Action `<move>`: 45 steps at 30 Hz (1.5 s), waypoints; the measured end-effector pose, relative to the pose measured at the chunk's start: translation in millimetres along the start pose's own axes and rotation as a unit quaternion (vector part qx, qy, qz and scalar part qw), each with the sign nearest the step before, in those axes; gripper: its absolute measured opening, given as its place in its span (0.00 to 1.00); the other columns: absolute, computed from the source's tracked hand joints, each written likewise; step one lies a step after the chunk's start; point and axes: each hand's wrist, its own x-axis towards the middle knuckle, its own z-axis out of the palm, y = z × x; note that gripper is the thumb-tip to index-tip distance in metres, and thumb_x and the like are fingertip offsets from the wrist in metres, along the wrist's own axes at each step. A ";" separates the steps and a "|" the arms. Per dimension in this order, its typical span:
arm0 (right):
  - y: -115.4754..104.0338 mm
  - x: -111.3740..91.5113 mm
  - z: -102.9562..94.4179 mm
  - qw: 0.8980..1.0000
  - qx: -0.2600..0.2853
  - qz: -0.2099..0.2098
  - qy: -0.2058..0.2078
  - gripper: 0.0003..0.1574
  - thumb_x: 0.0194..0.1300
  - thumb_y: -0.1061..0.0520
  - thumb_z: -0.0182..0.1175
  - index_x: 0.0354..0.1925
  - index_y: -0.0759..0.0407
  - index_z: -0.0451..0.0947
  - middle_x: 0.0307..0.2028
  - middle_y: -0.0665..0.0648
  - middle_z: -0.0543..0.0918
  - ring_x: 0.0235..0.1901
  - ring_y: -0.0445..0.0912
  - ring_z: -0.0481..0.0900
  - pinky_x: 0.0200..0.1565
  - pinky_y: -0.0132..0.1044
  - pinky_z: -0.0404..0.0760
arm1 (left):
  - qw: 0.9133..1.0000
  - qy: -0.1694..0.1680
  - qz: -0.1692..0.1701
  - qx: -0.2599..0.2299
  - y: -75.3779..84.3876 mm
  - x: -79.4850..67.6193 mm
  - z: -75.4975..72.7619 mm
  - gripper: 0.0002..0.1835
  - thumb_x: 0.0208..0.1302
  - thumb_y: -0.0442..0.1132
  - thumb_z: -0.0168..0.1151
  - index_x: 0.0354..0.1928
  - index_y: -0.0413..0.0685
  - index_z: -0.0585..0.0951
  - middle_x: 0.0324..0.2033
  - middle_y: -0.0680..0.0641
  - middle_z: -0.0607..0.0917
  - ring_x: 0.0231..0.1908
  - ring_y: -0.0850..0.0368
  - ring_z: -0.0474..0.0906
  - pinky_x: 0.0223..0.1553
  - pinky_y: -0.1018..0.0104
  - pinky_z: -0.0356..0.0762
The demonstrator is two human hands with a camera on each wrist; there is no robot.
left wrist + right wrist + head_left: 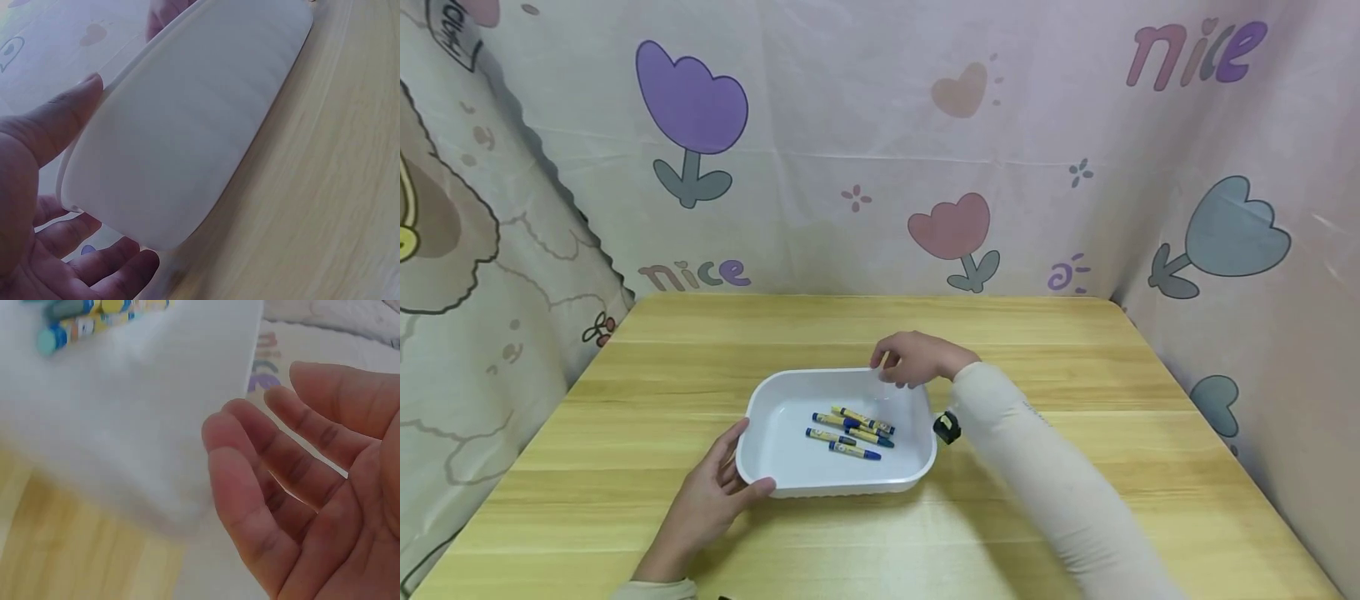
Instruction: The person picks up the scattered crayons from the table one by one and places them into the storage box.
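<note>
A white plastic tray (790,467) with rounded corners sits on the table, several crayons (853,451) in yellow-and-blue wrappers lying loosely inside it. At its near left corner my left hand (711,492) holds the tray, thumb at the front rim and fingers along the left side. The left wrist view shows the tray's outer wall (162,137) between thumb and fingers. Over the far right rim hovers my right hand (917,358), its fingers loosely bent. Nothing lies between thumb and fingers of the right hand (300,462); whether the fingertips touch the rim I cannot tell.
The wooden table (700,350) extends around the tray on all sides. Behind it hangs a printed cloth (820,225), with more cloth at left and right. A small black device (947,427) is at the right sleeve, beside the tray's right end.
</note>
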 end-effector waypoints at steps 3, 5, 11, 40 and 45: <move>11.0 -8.4 -7.3 1.000 0.015 0.002 0.018 0.16 0.69 0.57 0.59 0.54 0.59 0.77 0.40 0.53 0.82 0.35 0.46 0.81 0.36 0.36 0.84 | 1.000 0.001 -0.001 0.001 0.6 -0.1 -0.3 0.50 0.55 0.39 0.74 0.74 0.42 0.54 0.72 0.33 0.55 0.64 0.38 0.63 0.54 0.60 0.75; 19.5 -13.9 -11.2 0.999 0.026 0.005 0.029 0.16 0.69 0.58 0.58 0.54 0.60 0.77 0.39 0.54 0.82 0.34 0.47 0.82 0.35 0.36 0.84 | 1.000 0.001 0.001 0.003 0.8 -0.4 -0.3 0.50 0.55 0.39 0.74 0.74 0.42 0.54 0.72 0.33 0.55 0.64 0.38 0.63 0.54 0.60 0.75; 47.4 -30.1 -19.2 0.998 0.041 0.026 0.051 0.16 0.70 0.59 0.56 0.53 0.64 0.76 0.42 0.62 0.82 0.36 0.55 0.82 0.33 0.38 0.84 | 1.000 0.000 0.002 0.002 0.2 -0.9 0.1 0.50 0.55 0.38 0.73 0.74 0.41 0.53 0.72 0.33 0.54 0.64 0.38 0.63 0.54 0.60 0.75; 136.7 -102.0 -21.1 0.974 0.074 0.213 -0.001 0.12 0.68 0.56 0.57 0.48 0.60 0.74 0.19 0.53 0.72 0.19 0.43 0.68 0.23 0.32 0.73 | 1.000 -0.006 0.005 -0.021 0.4 0.9 -0.2 0.49 0.57 0.35 0.72 0.75 0.42 0.52 0.72 0.33 0.52 0.64 0.37 0.63 0.53 0.61 0.77; 137.9 -106.1 -16.5 0.968 0.080 0.238 -0.019 0.07 0.68 0.55 0.58 0.41 0.58 0.75 0.24 0.58 0.78 0.22 0.45 0.75 0.24 0.33 0.76 | 1.000 -0.006 0.004 -0.020 0.1 0.6 -0.2 0.49 0.57 0.35 0.72 0.75 0.42 0.52 0.73 0.34 0.52 0.64 0.38 0.64 0.53 0.61 0.77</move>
